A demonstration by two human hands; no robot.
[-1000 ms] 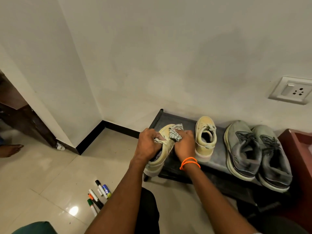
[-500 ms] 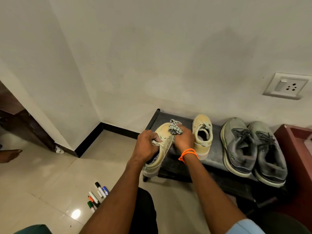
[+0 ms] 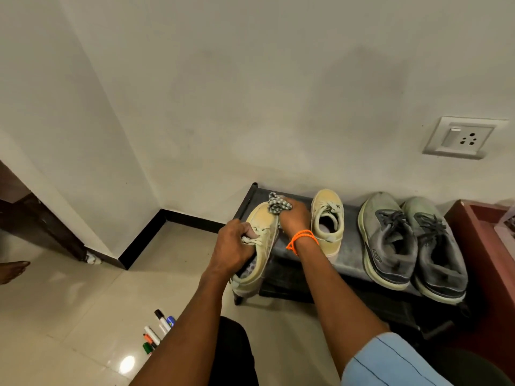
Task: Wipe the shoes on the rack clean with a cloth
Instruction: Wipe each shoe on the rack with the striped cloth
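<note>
Shoe-cleaning under way at the hallway rack (image 3: 348, 246): my left hand (image 3: 232, 246) grips the tan shoe (image 3: 263, 232) at its laces, fingers curled into the opening, holding it tilted with its heel toward me and hanging off the rack's near-left corner. My right hand (image 3: 294, 215), an orange band (image 3: 302, 240) at the wrist, is clenched around the checked cloth (image 3: 277, 204) and presses it to the shoe's toe, at about twelve o'clock from the left hand. Compared with a second ago, the cloth has travelled from the laces and upper toward the tip of the toe, while the left hand's hold looks unchanged; I judge the upper of this shoe is nearly covered, with its sides and sole edge yet to be done. Its mate, the second tan shoe (image 3: 327, 218), stands on the rack at three o'clock, just beside my right hand, and the grey pair (image 3: 409, 240) sits farther right; all three look untouched by the cloth. Markers (image 3: 157, 332) lie on the floor tiles at seven o'clock.
</note>
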